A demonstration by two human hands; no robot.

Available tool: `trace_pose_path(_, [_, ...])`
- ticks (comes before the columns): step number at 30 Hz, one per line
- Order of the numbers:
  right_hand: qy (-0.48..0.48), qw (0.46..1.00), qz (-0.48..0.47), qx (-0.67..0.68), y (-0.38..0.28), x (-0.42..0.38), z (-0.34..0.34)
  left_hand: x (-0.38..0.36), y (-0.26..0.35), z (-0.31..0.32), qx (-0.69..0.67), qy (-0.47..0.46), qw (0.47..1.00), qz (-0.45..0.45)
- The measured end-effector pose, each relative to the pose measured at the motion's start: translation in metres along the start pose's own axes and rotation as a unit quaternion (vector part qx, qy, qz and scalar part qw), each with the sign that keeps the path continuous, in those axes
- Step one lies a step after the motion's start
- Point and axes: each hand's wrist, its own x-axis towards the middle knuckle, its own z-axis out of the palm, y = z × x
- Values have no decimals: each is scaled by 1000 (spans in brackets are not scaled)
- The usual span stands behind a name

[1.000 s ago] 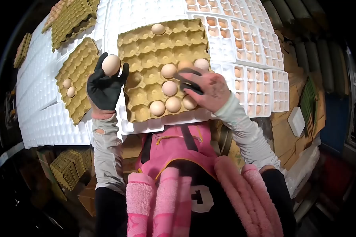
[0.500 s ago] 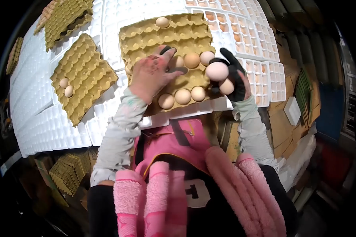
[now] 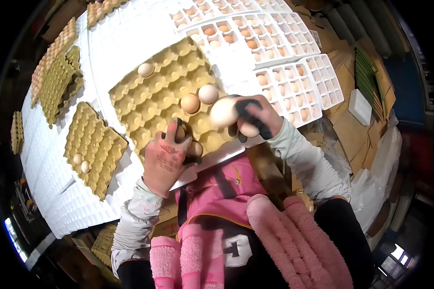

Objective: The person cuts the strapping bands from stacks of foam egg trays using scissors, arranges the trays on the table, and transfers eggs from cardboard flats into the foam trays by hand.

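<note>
A brown moulded-pulp egg tray (image 3: 149,94) lies at an angle in front of me. My left hand (image 3: 166,159), in a stained glove with dark fingertips, is over its near side. Its fingers curl around an egg (image 3: 180,133), and another egg (image 3: 194,149) sits against them, partly covered. My right hand (image 3: 258,115) is closed on eggs above the tray's right side: a pale, blurred egg (image 3: 224,111) in front and a second egg (image 3: 248,129) below. A brown egg (image 3: 190,103) and a paler egg (image 3: 208,94) rest mid-tray; a lone egg (image 3: 146,70) sits farther back.
White compartment trays (image 3: 287,84) with eggs fill the right and far side. More white trays (image 3: 43,168) cover the left. A second pulp tray (image 3: 94,149) there holds two eggs. Stacked pulp trays (image 3: 58,91) stand farther left. Cardboard (image 3: 335,77) lies at the right.
My left hand has moved from the middle of the tray to eggs at its near side. My right hand still carries eggs, now with its back turned up more. The view has turned.
</note>
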Motion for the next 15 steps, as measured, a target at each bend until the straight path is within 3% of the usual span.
trace_pose_path(1, [76, 997, 13, 26, -14, 4, 3, 3, 10, 3, 44, -32, 998, -17])
trace_pose_path(3, [160, 944, 23, 289, -13, 26, -33, 6, 14, 3, 18, -33, 998, -49])
trace_pose_path(4, [142, 951, 12, 276, -4, 41, -60, 5, 13, -3, -28, -40, 997, -63])
trace_pose_path(5, [177, 979, -12, 97, 10, 55, -85, 5, 9, -8, -71, -45, 993, -77])
trace_pose_path(7, [210, 958, -36, -189, 24, 85, -119, 14, -1, -15, -263, 64, 958, -100])
trace_pose_path(8, [232, 866, -15, -442, 26, 96, -128, 28, 1, -20, -458, 78, 870, -162])
trace_pose_path(9, [236, 711, 7, -663, 29, 106, -134, 45, 5, -24, -631, 92, 739, -218])
trace_pose_path(10, [188, 638, 50, -745, 19, 112, -128, 56, 7, -16, -727, 82, 642, -229])
trace_pose_path(11, [136, 638, 95, -752, 7, 117, -126, 79, 12, -4, -844, 115, 481, -208])
trace_pose_path(13, [187, 709, 48, -678, 1, 133, -139, 123, 20, 0, -919, 116, 335, -175])
trace_pose_path(14, [250, 762, -78, -592, 6, 145, -152, 138, 16, 9, -937, 95, 305, -139])
trace_pose_path(15, [265, 863, -225, -368, 11, 163, -163, 151, 11, 22, -953, 71, 275, -103])
